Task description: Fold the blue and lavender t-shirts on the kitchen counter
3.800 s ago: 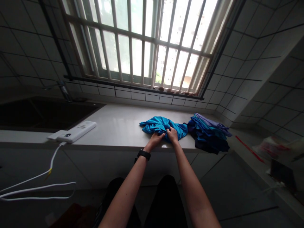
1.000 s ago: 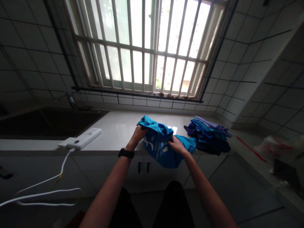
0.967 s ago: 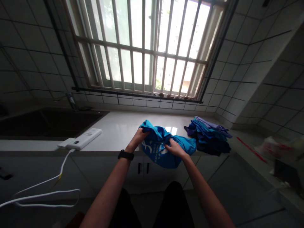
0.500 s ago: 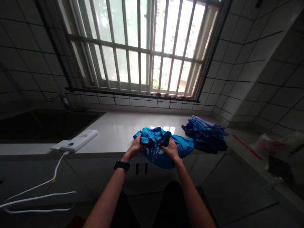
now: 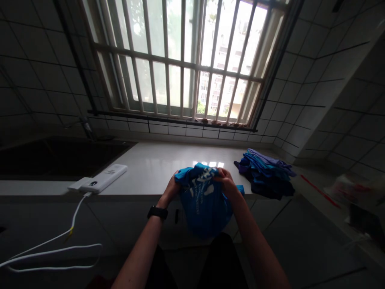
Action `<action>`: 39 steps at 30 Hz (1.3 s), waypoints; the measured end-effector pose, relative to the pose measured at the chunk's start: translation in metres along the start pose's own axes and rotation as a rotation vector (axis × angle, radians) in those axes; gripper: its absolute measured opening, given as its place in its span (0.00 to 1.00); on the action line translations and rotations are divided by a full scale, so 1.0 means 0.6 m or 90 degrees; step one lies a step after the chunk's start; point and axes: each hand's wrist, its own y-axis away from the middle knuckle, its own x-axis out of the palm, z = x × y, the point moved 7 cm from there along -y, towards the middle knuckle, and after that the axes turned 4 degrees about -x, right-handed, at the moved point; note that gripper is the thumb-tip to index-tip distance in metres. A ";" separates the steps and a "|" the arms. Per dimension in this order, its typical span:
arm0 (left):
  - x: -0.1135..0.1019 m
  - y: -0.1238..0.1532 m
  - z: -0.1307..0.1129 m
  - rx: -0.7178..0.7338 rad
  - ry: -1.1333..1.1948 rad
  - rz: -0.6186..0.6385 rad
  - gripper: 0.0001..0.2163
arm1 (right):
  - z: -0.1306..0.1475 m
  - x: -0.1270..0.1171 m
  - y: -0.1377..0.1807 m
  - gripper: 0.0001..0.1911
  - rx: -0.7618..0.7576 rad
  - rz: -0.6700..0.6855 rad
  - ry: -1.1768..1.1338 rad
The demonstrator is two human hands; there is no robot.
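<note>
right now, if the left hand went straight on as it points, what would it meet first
The left hand would first meet the blue cloth it holds; then perhaps the counter or tiled wall; depth is unclear.

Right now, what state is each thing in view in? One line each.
Left hand: closed on cloth
Right hand: closed on cloth
Blue cloth: held by both hands, print showing, hanging in front of the counter
Clothes pile: stacked on the counter
White device: lying on the counter, cable attached
Wristband: worn, left wrist
Faucet: too dark to tell
</note>
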 end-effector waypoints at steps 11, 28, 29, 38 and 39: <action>-0.008 -0.015 0.044 -0.063 0.081 -0.058 0.29 | -0.040 0.025 -0.026 0.21 0.011 0.013 0.537; -0.008 -0.011 0.038 0.009 -0.020 -0.034 0.52 | -0.041 0.100 -0.019 0.14 0.203 0.278 0.631; -0.008 -0.011 0.038 -0.004 -0.020 -0.039 0.50 | -0.032 0.103 -0.014 0.12 0.204 0.317 0.556; 0.012 0.015 -0.003 -0.080 0.026 0.120 0.35 | 0.004 0.013 -0.064 0.20 0.040 -0.147 0.068; 0.015 0.018 -0.005 -0.085 0.014 0.136 0.34 | -0.015 0.006 -0.063 0.20 0.064 -0.181 0.105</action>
